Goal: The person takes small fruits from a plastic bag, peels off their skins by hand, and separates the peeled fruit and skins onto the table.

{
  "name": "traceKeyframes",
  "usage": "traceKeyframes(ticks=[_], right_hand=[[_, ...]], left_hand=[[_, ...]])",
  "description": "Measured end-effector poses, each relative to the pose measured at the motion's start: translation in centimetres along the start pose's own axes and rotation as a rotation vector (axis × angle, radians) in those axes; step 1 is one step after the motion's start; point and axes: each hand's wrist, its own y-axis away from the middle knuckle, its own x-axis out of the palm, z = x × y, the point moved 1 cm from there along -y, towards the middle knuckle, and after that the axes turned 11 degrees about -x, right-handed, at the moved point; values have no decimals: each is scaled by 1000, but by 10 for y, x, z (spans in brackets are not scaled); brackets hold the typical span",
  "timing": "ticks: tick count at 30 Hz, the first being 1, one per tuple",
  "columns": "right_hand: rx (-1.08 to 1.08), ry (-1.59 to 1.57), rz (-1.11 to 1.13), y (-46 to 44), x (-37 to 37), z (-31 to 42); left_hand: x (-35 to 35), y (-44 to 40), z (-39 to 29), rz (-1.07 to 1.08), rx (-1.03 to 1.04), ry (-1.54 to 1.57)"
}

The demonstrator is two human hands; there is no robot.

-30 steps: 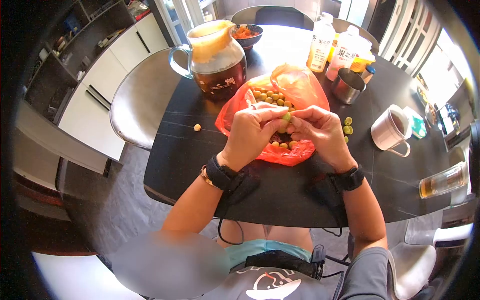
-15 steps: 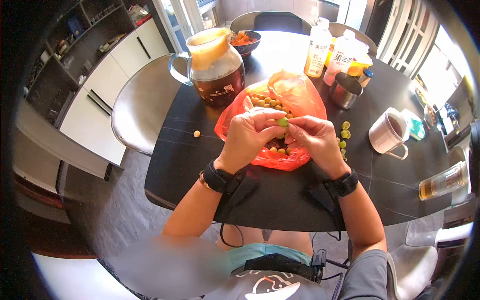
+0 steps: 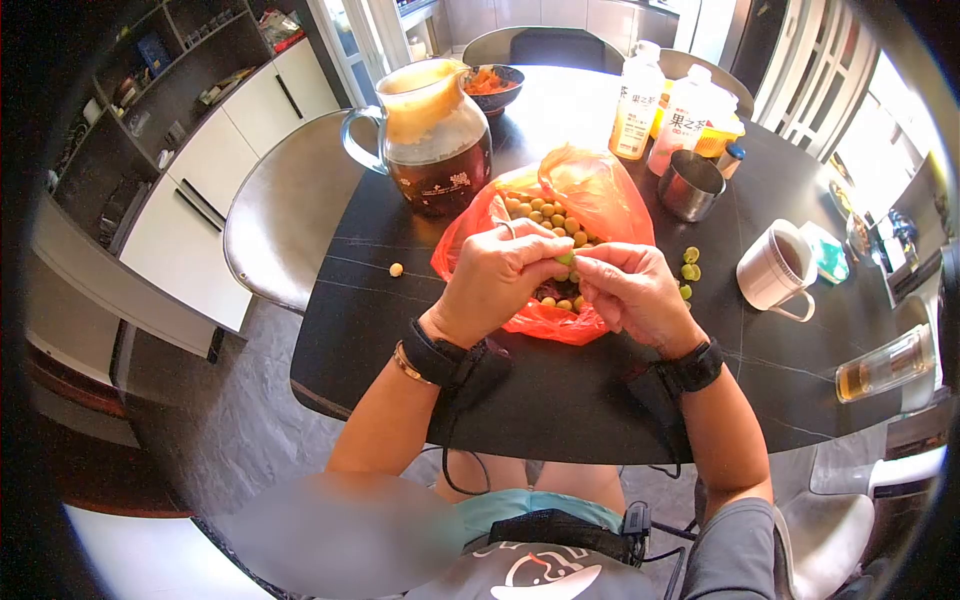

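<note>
A small green round fruit [image 3: 566,258] is pinched between the fingertips of my left hand [image 3: 492,280] and my right hand [image 3: 645,292], which meet over the bag. Much of the fruit is hidden by my fingers. Below them, a thin red plastic bag [image 3: 605,190] lies open on the table, holding several yellow-brown round fruits [image 3: 548,212]. Several green pieces of fruit [image 3: 691,271] lie on the table just right of the bag. One pale round fruit [image 3: 396,269] lies alone to the left.
Behind the bag stand a glass pitcher [image 3: 436,150] of dark drink, a bowl [image 3: 497,97] and two bottles [image 3: 637,105]. To the right are a metal cup [image 3: 691,188], a white mug [image 3: 772,262] and a glass tumbler [image 3: 885,365]. Cables hang from my wrist straps.
My fingers have shifted around the green fruit, covering more of it. My right hand has turned slightly, its lower fingers curling more. The bag and the other things stay in place.
</note>
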Motion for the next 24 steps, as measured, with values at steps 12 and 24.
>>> traceKeyframes(ticks=[12, 24], right_hand=[[-18, -56, -13, 1, 4, -5], [-82, 153, -73, 4, 11, -8]], left_hand=[[-2, 2, -3, 30, 95, -10], [1, 6, -9, 141, 68, -260]])
